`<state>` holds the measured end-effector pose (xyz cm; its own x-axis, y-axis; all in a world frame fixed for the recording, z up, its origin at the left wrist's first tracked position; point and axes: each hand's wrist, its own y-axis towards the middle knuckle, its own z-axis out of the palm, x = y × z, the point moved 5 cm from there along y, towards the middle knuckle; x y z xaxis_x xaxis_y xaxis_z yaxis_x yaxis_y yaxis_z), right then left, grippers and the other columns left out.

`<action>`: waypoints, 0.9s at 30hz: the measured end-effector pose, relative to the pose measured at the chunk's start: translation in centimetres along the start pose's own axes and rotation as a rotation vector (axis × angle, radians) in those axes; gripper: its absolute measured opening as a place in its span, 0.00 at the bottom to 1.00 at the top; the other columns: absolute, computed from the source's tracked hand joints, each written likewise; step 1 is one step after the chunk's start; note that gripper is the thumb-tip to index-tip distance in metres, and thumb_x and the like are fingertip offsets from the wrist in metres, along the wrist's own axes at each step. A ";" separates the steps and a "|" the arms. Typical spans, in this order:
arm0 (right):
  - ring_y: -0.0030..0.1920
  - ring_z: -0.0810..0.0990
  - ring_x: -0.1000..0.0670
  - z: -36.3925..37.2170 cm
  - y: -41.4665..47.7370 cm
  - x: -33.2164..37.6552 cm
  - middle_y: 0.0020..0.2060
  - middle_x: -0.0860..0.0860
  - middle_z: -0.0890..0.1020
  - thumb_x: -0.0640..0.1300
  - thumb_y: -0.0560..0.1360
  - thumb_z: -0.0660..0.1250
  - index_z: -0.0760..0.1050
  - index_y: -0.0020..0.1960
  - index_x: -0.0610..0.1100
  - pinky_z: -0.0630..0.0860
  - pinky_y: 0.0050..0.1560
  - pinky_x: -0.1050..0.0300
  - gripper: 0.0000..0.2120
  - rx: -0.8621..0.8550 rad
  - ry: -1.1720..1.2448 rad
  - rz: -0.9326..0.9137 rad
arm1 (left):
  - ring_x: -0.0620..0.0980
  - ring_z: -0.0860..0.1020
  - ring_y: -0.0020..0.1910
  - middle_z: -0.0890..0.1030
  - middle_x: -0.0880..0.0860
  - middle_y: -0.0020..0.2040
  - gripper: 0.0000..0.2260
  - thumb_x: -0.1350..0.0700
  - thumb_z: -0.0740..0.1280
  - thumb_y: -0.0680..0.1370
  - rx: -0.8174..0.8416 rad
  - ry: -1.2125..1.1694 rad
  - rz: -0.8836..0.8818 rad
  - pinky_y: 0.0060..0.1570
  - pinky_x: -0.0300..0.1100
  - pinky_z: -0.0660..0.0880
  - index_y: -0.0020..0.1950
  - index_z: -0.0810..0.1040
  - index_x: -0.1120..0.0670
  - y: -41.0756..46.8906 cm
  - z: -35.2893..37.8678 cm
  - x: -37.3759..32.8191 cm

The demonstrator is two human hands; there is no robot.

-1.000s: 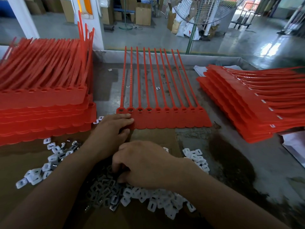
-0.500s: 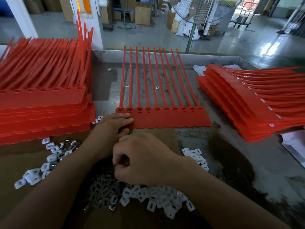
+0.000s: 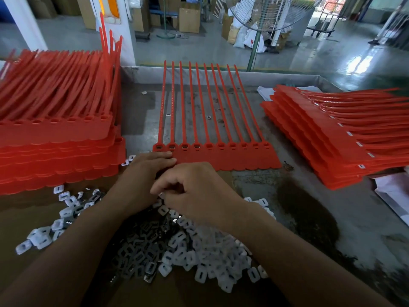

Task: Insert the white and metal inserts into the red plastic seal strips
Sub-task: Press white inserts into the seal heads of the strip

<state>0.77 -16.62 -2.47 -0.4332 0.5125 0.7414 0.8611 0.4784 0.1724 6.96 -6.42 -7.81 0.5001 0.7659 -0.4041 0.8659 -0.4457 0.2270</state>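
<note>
A red seal strip sheet [image 3: 232,157] lies flat in the middle of the table, its tails pointing away from me. The leftmost sockets hold inserts; the others look empty. My left hand [image 3: 141,173] lies flat, fingers straight, on the sheet's near left corner. My right hand [image 3: 194,191] hovers just in front of it with fingers curled; what they pinch is hidden. Below both hands spreads a pile of white inserts [image 3: 205,251] and dark metal inserts [image 3: 141,247] on brown cardboard [image 3: 28,218].
A tall stack of red strip sheets [image 3: 55,138] stands at the left. Another stack [image 3: 327,138] with white inserts showing fans out at the right. Loose white inserts [image 3: 64,209] lie scattered at the left. White paper [image 3: 396,196] lies at the right edge.
My right hand has lifted from the insert pile and moved forward toward the sheet, fingers curled. My left hand has stayed on the sheet's corner.
</note>
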 end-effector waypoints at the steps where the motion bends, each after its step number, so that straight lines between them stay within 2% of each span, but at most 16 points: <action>1: 0.42 0.78 0.57 -0.3 0.1 -0.4 0.44 0.48 0.84 0.33 0.72 0.65 0.82 0.50 0.40 0.73 0.45 0.70 0.10 -0.013 0.013 0.023 | 0.51 0.69 0.65 0.73 0.53 0.64 0.20 0.67 0.69 0.70 -0.028 -0.019 -0.005 0.62 0.37 0.59 0.61 0.76 0.56 0.1 -0.1 -0.2; 3: 0.37 0.77 0.60 -0.9 0.2 -1.3 0.40 0.51 0.82 0.34 0.72 0.67 0.81 0.47 0.41 0.74 0.41 0.72 0.07 -0.045 0.039 0.083 | 0.50 0.70 0.63 0.75 0.53 0.62 0.16 0.65 0.67 0.72 -0.059 -0.027 0.003 0.58 0.31 0.57 0.59 0.78 0.56 0.1 0.0 -0.4; 5: 0.36 0.76 0.63 -1.6 0.3 -2.1 0.35 0.57 0.78 0.35 0.71 0.68 0.80 0.44 0.43 0.72 0.38 0.73 0.05 -0.081 0.051 0.117 | 0.49 0.70 0.63 0.75 0.52 0.62 0.14 0.64 0.65 0.74 -0.073 -0.047 -0.016 0.57 0.30 0.57 0.59 0.78 0.56 0.1 0.0 -0.6; 8: 0.35 0.74 0.68 -2.7 0.5 -2.8 0.32 0.61 0.76 0.36 0.71 0.69 0.77 0.39 0.48 0.69 0.37 0.76 0.08 -0.141 0.049 0.131 | 0.47 0.66 0.66 0.72 0.49 0.66 0.16 0.60 0.63 0.75 -0.071 -0.043 -0.053 0.67 0.39 0.57 0.62 0.75 0.52 0.0 -0.1 -0.4; 9: 0.35 0.74 0.68 -3.1 0.5 -3.1 0.32 0.61 0.76 0.36 0.71 0.69 0.76 0.38 0.50 0.69 0.37 0.76 0.09 -0.159 0.056 0.140 | 0.46 0.65 0.67 0.70 0.48 0.67 0.16 0.60 0.63 0.76 -0.071 -0.043 -0.074 0.69 0.41 0.57 0.63 0.74 0.51 -0.1 -0.1 -0.3; 13: 0.35 0.81 0.59 -4.0 0.6 -4.7 0.34 0.52 0.81 0.35 0.73 0.67 0.76 0.39 0.49 0.78 0.38 0.66 0.10 -0.186 0.159 0.221 | 0.44 0.63 0.67 0.69 0.46 0.68 0.17 0.59 0.62 0.76 -0.073 -0.046 -0.088 0.66 0.37 0.54 0.65 0.73 0.51 -0.2 -0.2 -0.2; 18: 0.34 0.81 0.59 -5.3 1.2 -6.9 0.36 0.51 0.81 0.36 0.74 0.65 0.74 0.39 0.49 0.77 0.35 0.69 0.10 -0.241 0.145 0.311 | 0.43 0.61 0.68 0.68 0.45 0.68 0.17 0.58 0.61 0.77 -0.067 -0.060 -0.103 0.64 0.35 0.52 0.65 0.71 0.50 -0.1 -0.1 -0.2; 22: 0.35 0.80 0.55 -6.7 2.3 -8.9 0.35 0.51 0.80 0.35 0.75 0.64 0.73 0.38 0.48 0.78 0.36 0.65 0.11 -0.294 0.059 0.389 | 0.43 0.61 0.68 0.68 0.45 0.68 0.17 0.59 0.61 0.77 -0.066 -0.065 -0.096 0.64 0.34 0.51 0.65 0.72 0.51 -0.2 -0.2 -0.4; 24: 0.37 0.79 0.55 -7.1 2.9 -9.6 0.35 0.52 0.79 0.35 0.75 0.64 0.73 0.38 0.47 0.76 0.37 0.65 0.10 -0.308 0.002 0.412 | 0.43 0.61 0.67 0.68 0.46 0.68 0.17 0.59 0.62 0.77 -0.069 -0.069 -0.094 0.63 0.33 0.51 0.65 0.72 0.51 -0.3 -0.2 -0.5; 27: 0.39 0.72 0.60 -7.5 3.8 -10.2 0.41 0.53 0.77 0.36 0.75 0.64 0.79 0.46 0.41 0.67 0.37 0.71 0.05 -0.299 -0.145 0.420 | 0.43 0.61 0.67 0.68 0.46 0.68 0.17 0.59 0.62 0.77 -0.068 -0.078 -0.103 0.63 0.33 0.51 0.65 0.72 0.51 -0.3 -0.3 -0.5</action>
<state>10.46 -25.38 -4.54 -0.0488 0.7191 0.6932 0.9973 -0.0027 0.0730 6.44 -6.49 -7.39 0.4088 0.7667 -0.4951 0.9125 -0.3323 0.2388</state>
